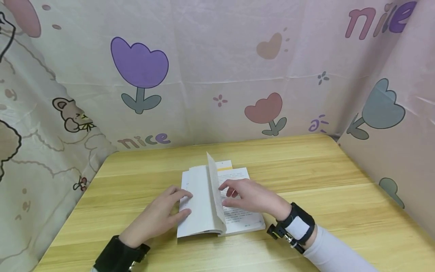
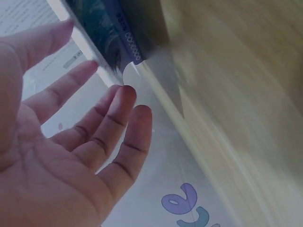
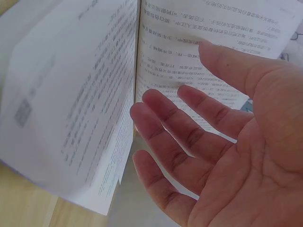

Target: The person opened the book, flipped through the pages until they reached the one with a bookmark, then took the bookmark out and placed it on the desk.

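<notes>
An open book [image 1: 198, 204] lies on the table, with printed text on its right-hand page [image 1: 242, 218]. One thin page [image 1: 215, 192] stands nearly upright along the middle of the book. On the left side, my left hand [image 1: 162, 215] rests its thumb and fingertips at the outer edge of the pages. The left wrist view shows its fingers spread loosely by the book's dark blue cover [image 2: 106, 28]. My right hand [image 1: 253, 196] hovers over the right-hand page, fingers loosely bent beside the upright page. In the right wrist view nothing lies between its fingers and thumb.
A white item with a yellow stripe [image 1: 225, 165] sticks out behind the book. The wooden table [image 1: 299, 162] meets a printed cloth backdrop [image 1: 200, 68] at the back and sides. Black straps with small cameras circle both wrists.
</notes>
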`<state>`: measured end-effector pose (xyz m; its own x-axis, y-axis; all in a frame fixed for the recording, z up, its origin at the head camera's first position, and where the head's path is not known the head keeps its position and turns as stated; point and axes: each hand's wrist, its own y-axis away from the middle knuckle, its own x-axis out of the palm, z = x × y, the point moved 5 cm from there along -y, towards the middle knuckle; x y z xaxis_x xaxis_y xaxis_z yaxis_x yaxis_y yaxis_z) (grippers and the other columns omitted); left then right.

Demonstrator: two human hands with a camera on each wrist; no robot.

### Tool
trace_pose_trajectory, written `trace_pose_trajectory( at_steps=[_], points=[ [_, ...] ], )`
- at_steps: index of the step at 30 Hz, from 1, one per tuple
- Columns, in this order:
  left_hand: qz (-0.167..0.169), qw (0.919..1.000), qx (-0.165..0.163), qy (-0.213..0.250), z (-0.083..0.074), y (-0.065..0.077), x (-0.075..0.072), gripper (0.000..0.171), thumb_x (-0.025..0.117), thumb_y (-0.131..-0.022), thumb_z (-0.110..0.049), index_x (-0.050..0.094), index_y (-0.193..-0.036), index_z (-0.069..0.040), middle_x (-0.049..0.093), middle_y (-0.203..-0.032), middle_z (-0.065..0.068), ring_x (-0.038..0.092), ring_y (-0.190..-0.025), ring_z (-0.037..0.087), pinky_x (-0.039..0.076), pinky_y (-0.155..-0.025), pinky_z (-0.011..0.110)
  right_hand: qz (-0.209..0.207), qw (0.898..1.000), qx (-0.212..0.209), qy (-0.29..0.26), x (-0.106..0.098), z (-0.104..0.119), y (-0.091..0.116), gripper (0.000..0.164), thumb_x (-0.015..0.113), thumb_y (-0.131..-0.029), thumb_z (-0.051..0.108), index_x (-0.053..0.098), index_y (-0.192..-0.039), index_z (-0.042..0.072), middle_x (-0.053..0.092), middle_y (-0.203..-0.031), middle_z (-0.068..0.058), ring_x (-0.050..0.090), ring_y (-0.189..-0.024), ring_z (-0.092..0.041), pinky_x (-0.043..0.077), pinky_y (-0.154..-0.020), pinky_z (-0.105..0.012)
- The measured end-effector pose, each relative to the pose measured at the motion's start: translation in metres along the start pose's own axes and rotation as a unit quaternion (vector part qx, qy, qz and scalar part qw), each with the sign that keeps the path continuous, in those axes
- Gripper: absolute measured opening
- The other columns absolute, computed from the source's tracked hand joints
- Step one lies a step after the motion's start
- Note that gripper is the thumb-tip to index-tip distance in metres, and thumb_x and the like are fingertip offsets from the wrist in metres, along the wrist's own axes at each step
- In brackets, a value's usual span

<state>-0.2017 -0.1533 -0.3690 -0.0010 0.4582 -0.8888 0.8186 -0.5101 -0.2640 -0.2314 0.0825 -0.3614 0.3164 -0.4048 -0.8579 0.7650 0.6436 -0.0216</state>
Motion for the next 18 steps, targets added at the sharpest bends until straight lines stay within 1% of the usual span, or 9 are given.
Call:
trace_pose_trajectory(
  at_steps=[2,6,9,12,15,18],
  points=[
    [-0.013,0.9997,-0.007,0.019,0.001,-0.001,-0.005,0.037,0.070,-0.088,-0.030,0.062,-0.121,-0.018,0.055,-0.113,-0.004,0.056,-0.091,0.012,0.052,-0.074,0.030,0.003,1.000,0.002,0.003,0.001,0.002,-0.001,0.040,0.064,-0.091,0.038,0.061,-0.124,0.016,0.064,-0.102,0.004,0.059,-0.091,-0.010,0.050,-0.075,-0.025],
    [-0.060,0.9969,-0.007,0.051,0.000,-0.003,-0.015,0.039,0.067,-0.090,-0.033,0.060,-0.126,-0.017,0.056,-0.117,-0.004,0.056,-0.097,0.012,0.052,-0.075,0.033,0.004,1.000,-0.001,0.011,0.003,0.010,-0.002,0.044,0.066,-0.090,0.038,0.060,-0.126,0.014,0.063,-0.111,0.001,0.059,-0.097,-0.013,0.050,-0.079,-0.025],
    [-0.101,0.9934,0.011,0.053,-0.003,-0.005,-0.023,0.041,0.065,-0.092,-0.032,0.059,-0.129,-0.014,0.056,-0.120,-0.005,0.054,-0.101,0.012,0.052,-0.075,0.033,0.001,1.000,-0.008,0.020,0.005,0.015,-0.004,0.045,0.067,-0.089,0.039,0.059,-0.126,0.014,0.061,-0.115,0.001,0.059,-0.100,-0.013,0.049,-0.081,-0.025],
    [-0.131,0.9894,0.034,0.052,-0.009,-0.004,-0.029,0.042,0.066,-0.092,-0.027,0.057,-0.131,-0.014,0.055,-0.121,-0.007,0.054,-0.103,0.011,0.052,-0.075,0.034,-0.007,0.999,-0.017,0.032,0.008,0.020,-0.006,0.045,0.068,-0.088,0.040,0.060,-0.126,0.016,0.060,-0.112,0.003,0.059,-0.099,-0.012,0.049,-0.079,-0.025],
    [-0.144,0.9866,0.060,0.048,-0.014,-0.004,-0.032,0.042,0.068,-0.090,-0.023,0.058,-0.130,-0.013,0.055,-0.121,-0.006,0.054,-0.104,0.014,0.052,-0.076,0.036,-0.012,0.999,-0.019,0.045,0.012,0.024,-0.009,0.045,0.069,-0.087,0.041,0.061,-0.125,0.019,0.059,-0.106,0.005,0.057,-0.091,-0.010,0.048,-0.072,-0.023],
    [-0.137,0.9863,0.082,0.040,-0.019,-0.006,-0.031,0.043,0.069,-0.089,-0.022,0.057,-0.130,-0.012,0.056,-0.122,-0.002,0.055,-0.106,0.017,0.052,-0.081,0.039,-0.015,0.998,-0.023,0.053,0.015,0.027,-0.011,0.045,0.070,-0.086,0.041,0.062,-0.125,0.021,0.058,-0.106,0.006,0.054,-0.085,-0.009,0.046,-0.069,-0.022]
  ],
)
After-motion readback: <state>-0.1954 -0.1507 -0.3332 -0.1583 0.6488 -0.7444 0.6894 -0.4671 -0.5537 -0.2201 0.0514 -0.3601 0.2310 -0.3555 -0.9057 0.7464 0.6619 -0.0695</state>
